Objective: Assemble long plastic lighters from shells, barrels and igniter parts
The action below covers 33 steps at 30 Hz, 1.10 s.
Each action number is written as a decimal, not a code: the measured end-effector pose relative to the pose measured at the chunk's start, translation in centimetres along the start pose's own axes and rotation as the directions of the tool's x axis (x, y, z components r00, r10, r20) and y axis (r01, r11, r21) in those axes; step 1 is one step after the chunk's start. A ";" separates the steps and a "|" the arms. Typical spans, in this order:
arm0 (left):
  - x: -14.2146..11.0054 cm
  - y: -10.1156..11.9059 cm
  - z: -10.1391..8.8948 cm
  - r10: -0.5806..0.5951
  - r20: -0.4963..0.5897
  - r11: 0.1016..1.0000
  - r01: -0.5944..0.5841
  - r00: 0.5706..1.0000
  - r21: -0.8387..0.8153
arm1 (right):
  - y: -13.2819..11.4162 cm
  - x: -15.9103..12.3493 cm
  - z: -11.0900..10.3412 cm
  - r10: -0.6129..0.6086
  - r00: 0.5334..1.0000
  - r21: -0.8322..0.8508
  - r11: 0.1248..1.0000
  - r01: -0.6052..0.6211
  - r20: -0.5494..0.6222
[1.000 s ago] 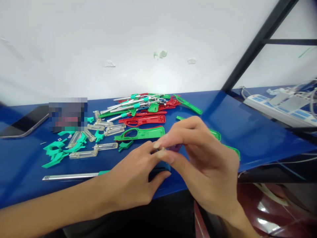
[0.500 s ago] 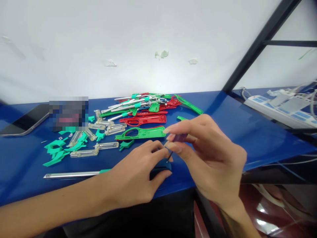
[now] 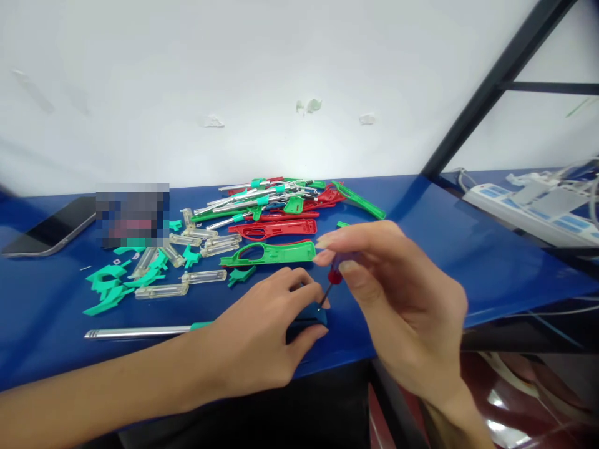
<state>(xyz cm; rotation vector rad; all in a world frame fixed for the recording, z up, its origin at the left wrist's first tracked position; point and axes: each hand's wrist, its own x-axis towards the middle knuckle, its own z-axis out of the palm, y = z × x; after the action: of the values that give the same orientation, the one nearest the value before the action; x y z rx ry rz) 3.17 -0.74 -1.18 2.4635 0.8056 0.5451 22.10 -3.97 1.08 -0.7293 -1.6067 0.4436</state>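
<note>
My left hand [image 3: 259, 333] is closed round the blue handle of a long-nosed lighter [image 3: 140, 332], pressing it to the table. The lighter's silver tube and green collar stick out to the left, past my forearm; much of the handle is hidden under my fingers. In my right hand [image 3: 412, 299] a small screwdriver [image 3: 334, 274] with a red and purple handle is pinched between thumb and fingers. Its thin shaft slants down, with the tip at a screw spot near the handle's right end. Just behind my hands lies a green lighter shell half [image 3: 281, 252].
Behind, silver tubes and red and green shells form a pile [image 3: 271, 198]. Clear fuel tanks [image 3: 161, 291] and green trigger pieces [image 3: 107, 296] lie scattered left. A phone [image 3: 51, 224] rests farther left. A power strip [image 3: 528, 209] stands right, beyond a black frame post [image 3: 491, 93].
The fingers of my right hand have shifted on the screwdriver, and its red collar now shows. The left hand keeps its hold on the lighter; the view has moved slightly.
</note>
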 end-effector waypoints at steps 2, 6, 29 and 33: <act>0.1 0.1 0.0 -0.003 -0.009 1.000 0.003 1.000 -0.015 | 0.1 0.0 0.1 -0.025 0.999 0.014 1.000 0.026 -0.022; 0.1 0.2 -0.1 -0.001 -0.001 0.999 0.001 1.000 -0.047 | 0.1 0.1 0.5 -0.079 0.991 0.003 0.997 0.080 -0.111; 0.2 0.4 -0.2 -0.014 0.018 0.998 0.015 1.000 -0.064 | 0.1 0.0 0.8 -0.169 0.982 0.058 0.983 0.174 -0.081; 0.2 0.2 -0.2 -0.011 0.009 1.000 0.012 1.000 -0.025 | 0.1 0.1 0.7 -0.209 0.971 0.050 0.975 0.216 -0.115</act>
<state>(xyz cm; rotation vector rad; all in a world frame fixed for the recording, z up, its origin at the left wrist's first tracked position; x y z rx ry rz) 3.30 -0.75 -0.90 2.4354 0.8042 0.5367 21.46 -3.78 0.93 -0.5180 -1.5418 0.2915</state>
